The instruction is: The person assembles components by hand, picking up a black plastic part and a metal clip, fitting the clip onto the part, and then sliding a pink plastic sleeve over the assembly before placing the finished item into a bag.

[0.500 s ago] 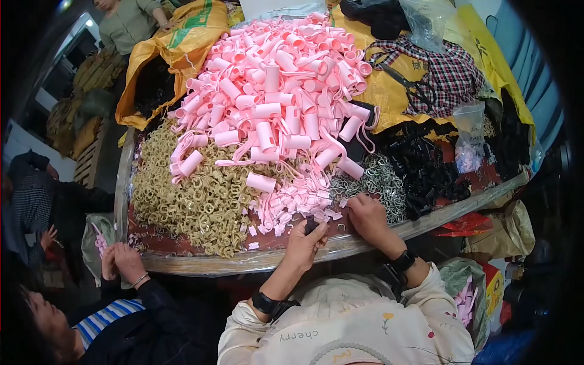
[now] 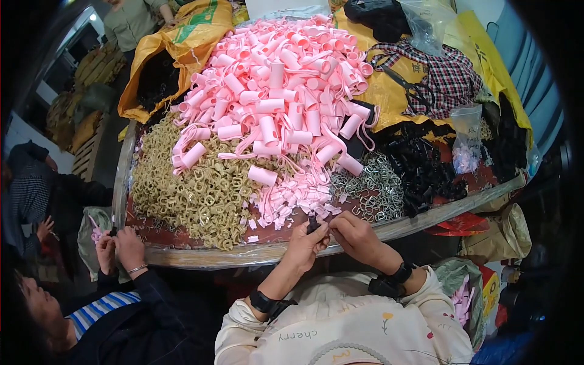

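My left hand (image 2: 300,247) is closed around a small black plastic part (image 2: 312,223), whose top sticks up past the thumb. Pinched fingers of my right hand (image 2: 360,242) come right up beside the left fingertips; what they hold, if anything, is hidden. Both hands are over the table's near edge. Just beyond them lies a heap of small flat pink pieces (image 2: 293,198). To its right are loose silver metal rings (image 2: 378,190), and to its left a broad heap of tan buckle-like rings (image 2: 188,191).
A tall pile of pink tubes with straps (image 2: 277,79) fills the table's middle. Black parts (image 2: 420,167) and scissors (image 2: 409,85) lie to the right. A wooden rim (image 2: 243,260) edges the table. At left, a co-worker's hands (image 2: 129,249) handle a small item.
My right hand has moved left, from beside the metal rings to my left hand. The left hand still holds the black part. The co-worker's hands at left have shifted slightly.
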The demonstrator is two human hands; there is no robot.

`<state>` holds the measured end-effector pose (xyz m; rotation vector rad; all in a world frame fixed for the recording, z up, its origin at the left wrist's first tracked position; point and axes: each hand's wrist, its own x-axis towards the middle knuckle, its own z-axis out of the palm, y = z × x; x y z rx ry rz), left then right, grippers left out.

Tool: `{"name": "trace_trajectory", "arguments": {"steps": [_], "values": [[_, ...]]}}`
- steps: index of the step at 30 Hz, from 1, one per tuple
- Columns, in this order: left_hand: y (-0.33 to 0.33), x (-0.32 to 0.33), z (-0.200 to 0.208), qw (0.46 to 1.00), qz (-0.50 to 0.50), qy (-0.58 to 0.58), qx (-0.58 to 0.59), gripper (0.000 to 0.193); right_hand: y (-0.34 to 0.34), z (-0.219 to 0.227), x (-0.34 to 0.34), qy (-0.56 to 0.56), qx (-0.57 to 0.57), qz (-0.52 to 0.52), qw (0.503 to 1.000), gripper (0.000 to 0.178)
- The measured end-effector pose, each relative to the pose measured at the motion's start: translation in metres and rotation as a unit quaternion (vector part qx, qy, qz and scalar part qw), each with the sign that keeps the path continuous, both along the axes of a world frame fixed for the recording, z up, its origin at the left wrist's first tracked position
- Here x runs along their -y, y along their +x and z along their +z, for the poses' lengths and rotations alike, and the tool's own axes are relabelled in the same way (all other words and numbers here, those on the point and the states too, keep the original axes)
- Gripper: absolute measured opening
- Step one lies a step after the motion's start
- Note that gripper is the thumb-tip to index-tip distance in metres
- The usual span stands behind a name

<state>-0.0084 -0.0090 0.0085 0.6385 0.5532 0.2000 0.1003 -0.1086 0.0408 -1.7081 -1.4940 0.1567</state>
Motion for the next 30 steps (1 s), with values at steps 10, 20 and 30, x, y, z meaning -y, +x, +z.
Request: {"name": "trace_trajectory", "arguments": {"steps": [10, 20, 30], "values": [[-0.008, -0.011, 0.011, 0.985, -0.039, -0.14, 0.09, 0.024, 0.013, 0.008, 0.001, -0.062, -0.232, 0.033, 0.97, 0.01], [-0.019, -0.012, -0.007, 0.99, -0.071, -0.078, 0.096, 0.032, 0.004, 0.006, -0.007, 0.014, 0.059, 0.039, 0.997, 0.014], [-0.018, -0.005, 0.003, 0.989, -0.111, 0.084, -0.044, 0.03, 0.008, -0.004, -0.008, -0.054, 0.063, 0.04, 0.996, 0.012]]}}
